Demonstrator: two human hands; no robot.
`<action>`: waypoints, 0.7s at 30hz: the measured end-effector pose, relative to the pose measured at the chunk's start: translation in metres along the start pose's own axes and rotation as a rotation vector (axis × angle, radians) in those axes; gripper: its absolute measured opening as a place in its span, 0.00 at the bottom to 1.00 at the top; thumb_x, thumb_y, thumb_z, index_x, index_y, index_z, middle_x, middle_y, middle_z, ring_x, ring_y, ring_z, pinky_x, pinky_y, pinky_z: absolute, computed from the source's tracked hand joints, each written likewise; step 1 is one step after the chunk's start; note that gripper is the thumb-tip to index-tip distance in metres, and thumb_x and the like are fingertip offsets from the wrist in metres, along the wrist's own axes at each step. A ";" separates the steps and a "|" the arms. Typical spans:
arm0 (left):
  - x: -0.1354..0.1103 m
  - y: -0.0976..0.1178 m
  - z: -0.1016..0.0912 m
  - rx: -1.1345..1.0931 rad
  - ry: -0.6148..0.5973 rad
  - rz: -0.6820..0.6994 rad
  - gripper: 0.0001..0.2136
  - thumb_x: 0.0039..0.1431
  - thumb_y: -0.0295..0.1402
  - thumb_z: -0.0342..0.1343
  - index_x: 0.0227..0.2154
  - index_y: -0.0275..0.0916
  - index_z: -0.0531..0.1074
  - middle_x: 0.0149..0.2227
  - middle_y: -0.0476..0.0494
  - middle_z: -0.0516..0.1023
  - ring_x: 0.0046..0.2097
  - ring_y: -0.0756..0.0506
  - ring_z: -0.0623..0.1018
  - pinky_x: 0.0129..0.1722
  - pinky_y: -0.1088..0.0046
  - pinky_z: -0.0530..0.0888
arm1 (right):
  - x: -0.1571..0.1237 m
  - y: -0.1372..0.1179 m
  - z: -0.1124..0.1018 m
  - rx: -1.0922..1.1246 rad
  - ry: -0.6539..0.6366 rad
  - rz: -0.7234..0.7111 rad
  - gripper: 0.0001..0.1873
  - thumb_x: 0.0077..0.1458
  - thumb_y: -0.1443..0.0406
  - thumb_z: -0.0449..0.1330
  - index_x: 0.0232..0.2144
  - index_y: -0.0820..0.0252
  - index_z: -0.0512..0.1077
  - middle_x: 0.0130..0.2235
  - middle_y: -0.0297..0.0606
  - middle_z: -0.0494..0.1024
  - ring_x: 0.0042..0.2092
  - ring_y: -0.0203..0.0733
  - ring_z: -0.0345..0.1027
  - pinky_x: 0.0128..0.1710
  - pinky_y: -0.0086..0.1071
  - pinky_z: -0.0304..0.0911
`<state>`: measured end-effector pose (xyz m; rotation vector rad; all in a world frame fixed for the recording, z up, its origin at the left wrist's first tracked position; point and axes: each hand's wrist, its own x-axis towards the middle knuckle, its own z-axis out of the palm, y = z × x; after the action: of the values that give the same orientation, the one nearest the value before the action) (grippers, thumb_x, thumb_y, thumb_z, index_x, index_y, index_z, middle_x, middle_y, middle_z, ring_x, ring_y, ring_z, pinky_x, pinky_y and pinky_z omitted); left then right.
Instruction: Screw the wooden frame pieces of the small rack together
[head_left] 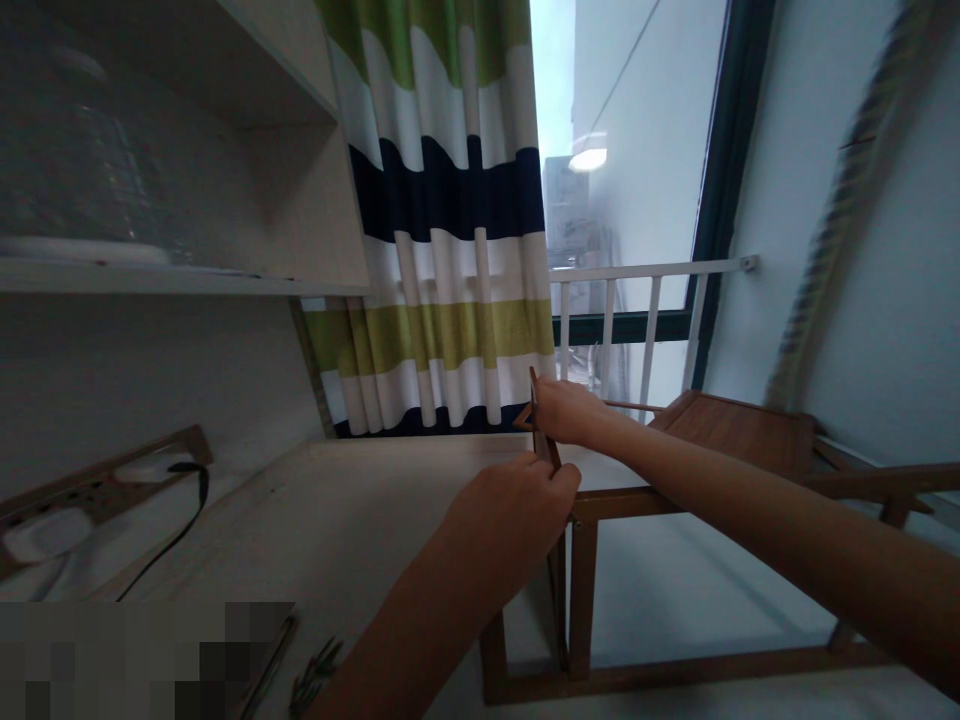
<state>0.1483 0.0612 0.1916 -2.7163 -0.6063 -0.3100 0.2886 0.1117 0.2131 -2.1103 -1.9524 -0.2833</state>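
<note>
A brown wooden frame [585, 590] with legs and crossbars stands at the right, on the pale surface. A flat wooden panel [735, 430] belongs to its far right side. At the frame's left end, a narrow wooden slat [545, 448] points away from me. My left hand [517, 505] is closed around the near part of this slat, close to the frame's corner. Farther out, my right hand [566, 410] grips the slat's far part, fingers wrapped over it. My right forearm crosses above the frame. My fingers partly hide the slat.
A striped curtain [450, 270] hangs behind, beside a window with a white railing [652, 270]. Above left is a shelf [225, 280]. A power strip [105, 495] with a black cable runs along the left wall. A thin dark object [270, 665] lies at lower left.
</note>
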 end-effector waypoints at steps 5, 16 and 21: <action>0.000 0.000 0.001 -0.026 0.017 0.008 0.06 0.54 0.23 0.45 0.32 0.36 0.64 0.31 0.45 0.72 0.35 0.43 0.73 0.31 0.65 0.73 | -0.002 -0.004 -0.011 0.065 0.126 0.021 0.11 0.57 0.71 0.52 0.44 0.71 0.62 0.37 0.45 0.72 0.39 0.45 0.67 0.38 0.37 0.63; 0.000 0.001 -0.001 -0.062 0.014 -0.022 0.05 0.55 0.23 0.45 0.32 0.36 0.65 0.31 0.46 0.73 0.34 0.44 0.73 0.29 0.69 0.71 | -0.101 0.022 -0.044 0.483 0.364 -0.268 0.11 0.54 0.60 0.56 0.22 0.56 0.67 0.17 0.27 0.60 0.19 0.33 0.55 0.16 0.27 0.48; 0.000 0.000 -0.002 -0.083 -0.009 -0.009 0.05 0.55 0.23 0.46 0.33 0.36 0.64 0.32 0.45 0.72 0.33 0.44 0.73 0.27 0.70 0.69 | -0.152 0.032 -0.018 0.518 0.337 -0.466 0.09 0.56 0.64 0.58 0.39 0.45 0.68 0.34 0.25 0.75 0.28 0.32 0.67 0.27 0.24 0.63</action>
<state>0.1477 0.0604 0.1938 -2.7959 -0.6219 -0.3326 0.3089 -0.0398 0.1812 -1.1979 -2.0084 -0.1741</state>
